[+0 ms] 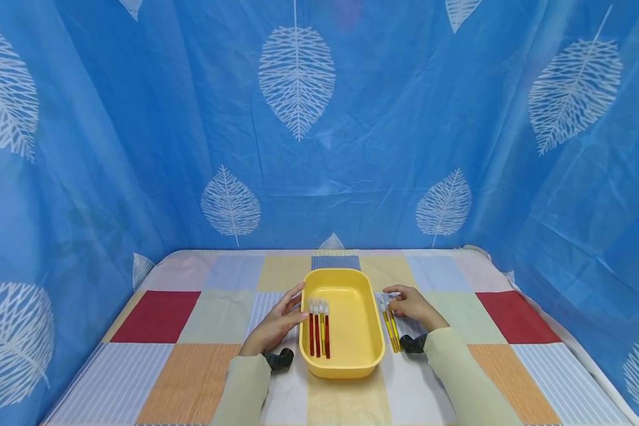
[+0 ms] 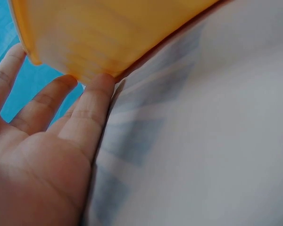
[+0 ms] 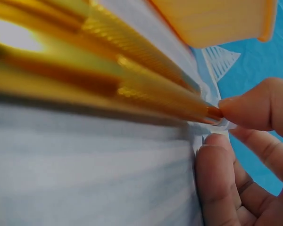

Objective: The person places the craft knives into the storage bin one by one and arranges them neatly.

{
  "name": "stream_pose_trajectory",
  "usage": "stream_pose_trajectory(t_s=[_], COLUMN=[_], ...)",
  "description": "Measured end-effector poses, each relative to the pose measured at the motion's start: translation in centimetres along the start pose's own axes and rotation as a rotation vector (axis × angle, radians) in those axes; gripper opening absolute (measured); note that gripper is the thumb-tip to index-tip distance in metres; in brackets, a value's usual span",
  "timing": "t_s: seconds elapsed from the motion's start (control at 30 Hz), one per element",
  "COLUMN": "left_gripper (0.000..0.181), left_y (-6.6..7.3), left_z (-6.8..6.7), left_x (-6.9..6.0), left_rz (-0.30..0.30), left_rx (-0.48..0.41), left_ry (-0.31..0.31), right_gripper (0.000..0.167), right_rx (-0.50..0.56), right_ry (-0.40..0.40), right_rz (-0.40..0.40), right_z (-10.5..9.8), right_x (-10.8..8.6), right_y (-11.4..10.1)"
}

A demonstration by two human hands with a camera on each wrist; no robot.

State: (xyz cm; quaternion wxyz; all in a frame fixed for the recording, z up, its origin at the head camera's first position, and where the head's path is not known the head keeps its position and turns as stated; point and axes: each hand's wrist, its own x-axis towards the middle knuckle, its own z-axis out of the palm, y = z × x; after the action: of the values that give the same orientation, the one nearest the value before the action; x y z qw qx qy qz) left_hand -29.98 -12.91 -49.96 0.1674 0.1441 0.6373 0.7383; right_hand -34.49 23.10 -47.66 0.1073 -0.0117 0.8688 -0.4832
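Observation:
My left hand [image 1: 274, 327] rests against the left side of a yellow tray [image 1: 355, 343]. In the left wrist view its fairly straight fingers [image 2: 87, 110] touch the outer wall and rim. Several slim red and gold craft knives [image 1: 316, 334] with clear caps lie side by side in the tray's left part. Right of the tray, two gold craft knives [image 1: 389, 328] lie on the cloth. My right hand [image 1: 414, 306] pinches the clear-capped end of one gold craft knife [image 3: 155, 94] between thumb and finger. Its knurled collar shows in the right wrist view.
A patchwork cloth [image 1: 218, 316] covers the table. Blue curtains [image 1: 298, 195] with white leaf prints hang behind it and along both sides. Dark wrist devices [image 1: 414, 344] sit at both sleeves, close beside the tray and the gold knives.

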Motion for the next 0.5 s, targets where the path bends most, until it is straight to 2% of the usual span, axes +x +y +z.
stream_pose_trajectory(t_s=[0.23,0.4,0.5], left_gripper=[0.086,0.086,0.086], left_y=[-0.2,-0.2,-0.2], left_z=[0.1,0.0,0.0], left_x=[-0.1,0.0,0.1], left_rz=[-0.009,0.004,0.010], left_rx=[0.006,0.003,0.001], left_ry=[0.016,0.008,0.003], right_gripper=[0.053,0.060,0.063], right_rx=[0.139,0.315,0.383], right_ry=[0.044,0.033,0.017], right_rz=[-0.020,-0.063,-0.086], right_z=[-0.1,-0.4,-0.7], right_x=[-0.7,-1.1,-1.5], right_y=[0.7,1.5,1.5])
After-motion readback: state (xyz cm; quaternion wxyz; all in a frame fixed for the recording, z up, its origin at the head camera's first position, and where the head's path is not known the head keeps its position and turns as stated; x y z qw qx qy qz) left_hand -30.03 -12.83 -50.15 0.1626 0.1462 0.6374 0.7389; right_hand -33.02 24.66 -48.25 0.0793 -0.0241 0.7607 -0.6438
